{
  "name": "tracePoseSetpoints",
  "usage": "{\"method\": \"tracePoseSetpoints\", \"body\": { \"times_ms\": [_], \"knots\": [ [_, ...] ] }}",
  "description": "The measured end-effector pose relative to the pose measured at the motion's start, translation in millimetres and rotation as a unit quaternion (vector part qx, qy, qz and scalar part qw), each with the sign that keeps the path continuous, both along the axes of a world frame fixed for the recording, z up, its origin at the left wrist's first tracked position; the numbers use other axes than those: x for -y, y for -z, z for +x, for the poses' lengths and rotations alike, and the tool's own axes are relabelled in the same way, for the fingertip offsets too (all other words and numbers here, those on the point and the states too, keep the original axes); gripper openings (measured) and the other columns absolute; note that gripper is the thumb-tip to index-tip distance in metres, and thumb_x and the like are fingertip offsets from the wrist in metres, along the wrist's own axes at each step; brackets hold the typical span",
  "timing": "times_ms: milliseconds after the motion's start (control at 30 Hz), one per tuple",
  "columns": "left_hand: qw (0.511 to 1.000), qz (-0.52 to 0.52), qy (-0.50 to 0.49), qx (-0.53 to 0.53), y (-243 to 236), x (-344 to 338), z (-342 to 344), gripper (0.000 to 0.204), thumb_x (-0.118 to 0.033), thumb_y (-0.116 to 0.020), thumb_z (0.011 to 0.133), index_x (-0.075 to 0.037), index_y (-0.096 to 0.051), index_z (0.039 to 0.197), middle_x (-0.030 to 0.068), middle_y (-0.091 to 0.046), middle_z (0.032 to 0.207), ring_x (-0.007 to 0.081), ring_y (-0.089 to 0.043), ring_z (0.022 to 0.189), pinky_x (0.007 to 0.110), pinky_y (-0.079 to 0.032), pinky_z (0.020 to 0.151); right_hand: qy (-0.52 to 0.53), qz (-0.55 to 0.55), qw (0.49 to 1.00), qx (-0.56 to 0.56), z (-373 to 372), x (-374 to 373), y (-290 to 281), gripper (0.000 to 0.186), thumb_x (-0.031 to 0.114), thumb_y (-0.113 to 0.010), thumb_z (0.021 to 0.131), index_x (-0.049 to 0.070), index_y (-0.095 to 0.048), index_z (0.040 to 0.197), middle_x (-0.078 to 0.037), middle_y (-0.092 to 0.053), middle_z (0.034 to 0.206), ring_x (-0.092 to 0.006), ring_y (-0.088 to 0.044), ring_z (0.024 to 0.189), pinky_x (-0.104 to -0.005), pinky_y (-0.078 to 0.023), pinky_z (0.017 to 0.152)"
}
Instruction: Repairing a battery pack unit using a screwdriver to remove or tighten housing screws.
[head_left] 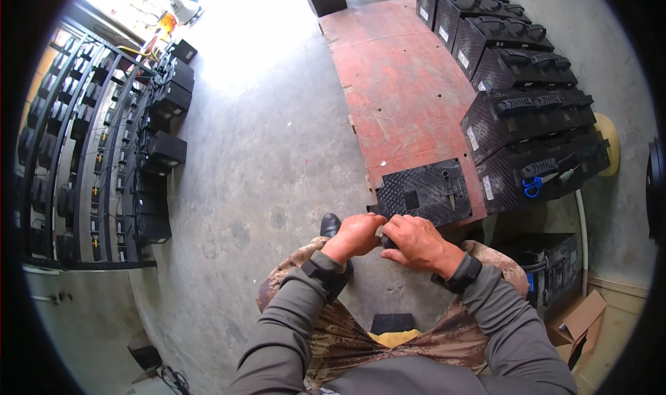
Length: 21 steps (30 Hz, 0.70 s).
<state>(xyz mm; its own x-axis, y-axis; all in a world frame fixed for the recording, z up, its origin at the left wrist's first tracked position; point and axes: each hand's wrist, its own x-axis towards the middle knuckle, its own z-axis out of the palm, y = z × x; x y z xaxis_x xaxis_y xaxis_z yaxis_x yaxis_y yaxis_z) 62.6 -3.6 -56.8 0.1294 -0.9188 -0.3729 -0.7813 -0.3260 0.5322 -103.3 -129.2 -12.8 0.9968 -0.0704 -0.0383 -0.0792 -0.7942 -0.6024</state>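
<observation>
My left hand (355, 237) and my right hand (422, 245) meet over my lap, just in front of the near edge of a black textured panel (399, 187). Both have their fingers curled. A small black piece (389, 242) shows under the fingers of my right hand, mostly covered, so its kind is unclear. What my left fingers pinch is hidden. The panel has a dark square patch (412, 200) and lies flat on a red board (395, 82). On its right part rests a slim tool with a pointed metal end (452, 202).
Several black cases with handles (527, 117) line the board's right side. Blue-handled scissors (533, 186) lie on the nearest. A metal rack (87, 152) with black units stands left. At lower right are a black box (548, 256) and an open carton (583, 318). Another person (182, 7) is far off.
</observation>
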Motion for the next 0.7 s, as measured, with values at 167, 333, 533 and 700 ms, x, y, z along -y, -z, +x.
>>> {"method": "tracePoseSetpoints", "body": {
  "times_ms": [167,333,533,700],
  "knots": [
    [1.000,-0.003,0.004,-0.025,7.3,-0.2,0.8,0.038,-0.016,-0.073,0.084,-0.012,-0.068,0.121,0.0157,-0.071,0.114,0.0397,-0.066,0.110,0.048,-0.055,0.091,-0.024,0.010,0.997,0.075,-1.6,1.0,6.5,0.040,0.022,-0.081,0.082,0.005,-0.062,0.112,-0.015,-0.064,0.107,-0.0349,-0.065,0.101,-0.0460,-0.054,0.088],
    [1.000,-0.012,-0.001,0.003,4.0,-2.7,2.0,0.035,-0.019,-0.071,0.087,-0.012,-0.068,0.121,0.0155,-0.071,0.114,0.0392,-0.066,0.110,0.047,-0.055,0.090,0.003,0.006,0.998,-0.065,2.9,1.4,-11.4,0.045,0.015,-0.080,0.079,0.004,-0.063,0.119,-0.014,-0.066,0.111,-0.0354,-0.066,0.103,-0.0453,-0.054,0.092],
    [1.000,-0.017,-0.007,-0.007,5.5,1.6,-1.5,0.039,-0.018,-0.074,0.084,-0.010,-0.067,0.121,0.0157,-0.071,0.115,0.0391,-0.067,0.111,0.047,-0.055,0.091,-0.041,0.006,0.995,0.092,-4.2,3.3,7.4,0.043,0.025,-0.085,0.079,0.006,-0.063,0.111,-0.014,-0.065,0.105,-0.0349,-0.066,0.099,-0.0448,-0.054,0.087],
    [1.000,-0.001,0.000,0.007,3.5,-1.5,0.3,0.038,-0.019,-0.073,0.084,-0.011,-0.068,0.121,0.0156,-0.071,0.114,0.0391,-0.067,0.110,0.047,-0.055,0.090,0.008,0.019,0.999,-0.034,1.7,-0.3,-10.0,0.039,0.014,-0.080,0.079,0.005,-0.063,0.114,-0.014,-0.065,0.108,-0.0349,-0.066,0.102,-0.0444,-0.054,0.091]
  ]
}}
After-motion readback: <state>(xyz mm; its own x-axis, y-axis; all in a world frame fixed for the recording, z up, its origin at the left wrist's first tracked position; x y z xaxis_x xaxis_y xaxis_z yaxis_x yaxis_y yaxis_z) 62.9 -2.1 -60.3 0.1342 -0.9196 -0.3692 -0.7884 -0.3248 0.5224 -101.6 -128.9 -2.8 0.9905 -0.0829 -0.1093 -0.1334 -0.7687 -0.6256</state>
